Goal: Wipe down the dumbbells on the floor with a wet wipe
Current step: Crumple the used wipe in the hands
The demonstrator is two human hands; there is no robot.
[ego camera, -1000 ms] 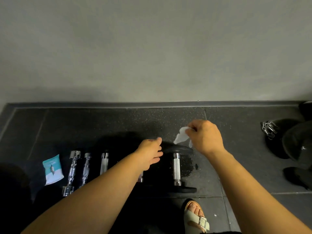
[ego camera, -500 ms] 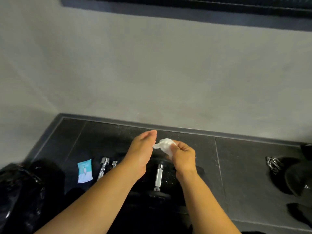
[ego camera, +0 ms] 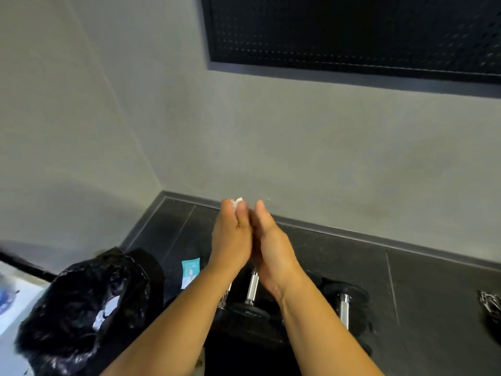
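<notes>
Wipe (ego camera: pixel 238 201) mostly hidden between left hand (ego camera: pixel 230 240) and right hand (ego camera: pixel 273 248), only tip shows. 6 o'clock dumbbell (ego camera: pixel 252 287) mostly occluded. 4 o'clock chain (ego camera: pixel 490 308) cut by edge.

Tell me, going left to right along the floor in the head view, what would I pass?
Black bin bag → teal wipes packet → middle dumbbell → right dumbbell → metal chain at the right edge.
</notes>
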